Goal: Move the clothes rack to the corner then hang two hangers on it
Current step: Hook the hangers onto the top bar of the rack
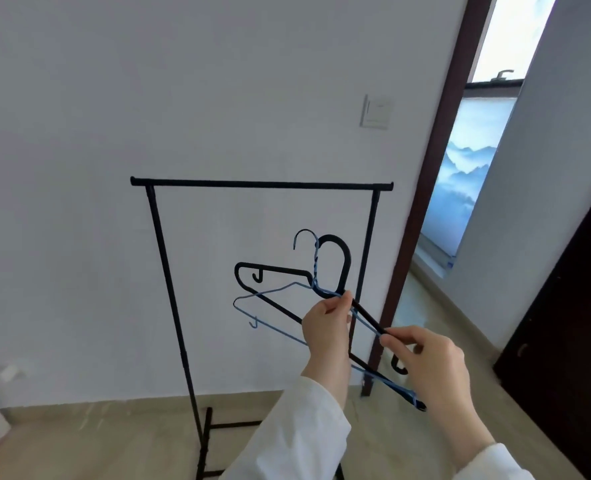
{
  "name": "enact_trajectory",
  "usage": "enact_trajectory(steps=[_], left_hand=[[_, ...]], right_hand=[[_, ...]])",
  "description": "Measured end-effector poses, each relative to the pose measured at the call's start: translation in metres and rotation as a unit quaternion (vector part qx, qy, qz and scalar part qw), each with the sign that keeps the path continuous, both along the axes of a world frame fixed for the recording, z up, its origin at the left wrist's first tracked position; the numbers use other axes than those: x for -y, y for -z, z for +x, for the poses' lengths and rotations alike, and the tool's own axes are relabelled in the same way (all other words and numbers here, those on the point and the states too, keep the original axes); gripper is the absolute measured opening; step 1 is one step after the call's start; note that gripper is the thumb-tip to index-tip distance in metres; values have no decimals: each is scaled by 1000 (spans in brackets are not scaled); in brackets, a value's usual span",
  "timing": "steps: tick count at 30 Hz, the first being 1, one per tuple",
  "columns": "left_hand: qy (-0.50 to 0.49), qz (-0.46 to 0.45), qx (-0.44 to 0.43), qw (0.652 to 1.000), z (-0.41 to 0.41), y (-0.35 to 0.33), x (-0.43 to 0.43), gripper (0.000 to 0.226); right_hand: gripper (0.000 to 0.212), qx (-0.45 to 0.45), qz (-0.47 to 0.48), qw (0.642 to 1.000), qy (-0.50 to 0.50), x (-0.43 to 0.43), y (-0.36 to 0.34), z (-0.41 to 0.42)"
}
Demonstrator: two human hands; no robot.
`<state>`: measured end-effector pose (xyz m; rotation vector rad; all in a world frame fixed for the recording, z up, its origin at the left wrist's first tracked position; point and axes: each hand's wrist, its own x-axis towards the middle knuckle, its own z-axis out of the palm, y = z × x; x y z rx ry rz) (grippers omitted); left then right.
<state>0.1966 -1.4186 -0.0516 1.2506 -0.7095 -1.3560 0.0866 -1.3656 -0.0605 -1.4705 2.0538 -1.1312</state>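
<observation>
Hangers, black hanger [273,270] and blue hanger [269,329] stacked, pinched at the neck by the left hand [327,327] and along one arm by the right hand [425,358], hooks up toward the clothes rack [262,184] bar directly above.

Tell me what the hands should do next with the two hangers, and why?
Probably pull them apart. The left hand and right hand hold the black hanger and blue hanger bunched together below the rack, whose bar is bare. One freed hook could then go over it.
</observation>
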Motion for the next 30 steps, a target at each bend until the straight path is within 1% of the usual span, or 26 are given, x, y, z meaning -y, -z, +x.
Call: enact_trajectory(steps=[4, 8, 12, 14, 17, 23, 30], left_hand=[[6, -33, 1, 999, 21, -30, 53, 20], [-1, -43, -7, 999, 42, -44, 110, 20], [-19, -53, -6, 998, 52, -60, 165, 21], [-25, -49, -12, 998, 54, -66, 190, 22], [-38, -48, -11, 998, 56, -67, 217, 22], [-63, -50, -11, 997, 65, -85, 270, 18], [-75, -29, -13, 997, 80, -74, 308, 21]], right_hand=[[4, 10, -35, 999, 0, 56, -24, 20], [6, 3, -39, 999, -27, 115, -42, 41], [3, -3, -49, 998, -39, 172, -62, 52], [9, -4, -51, 997, -49, 201, -65, 52], [9, 6, -44, 997, -65, 233, -66, 55], [5, -4, -48, 993, -106, 297, -82, 59], [8, 0, -17, 991, -132, 341, -78, 71]])
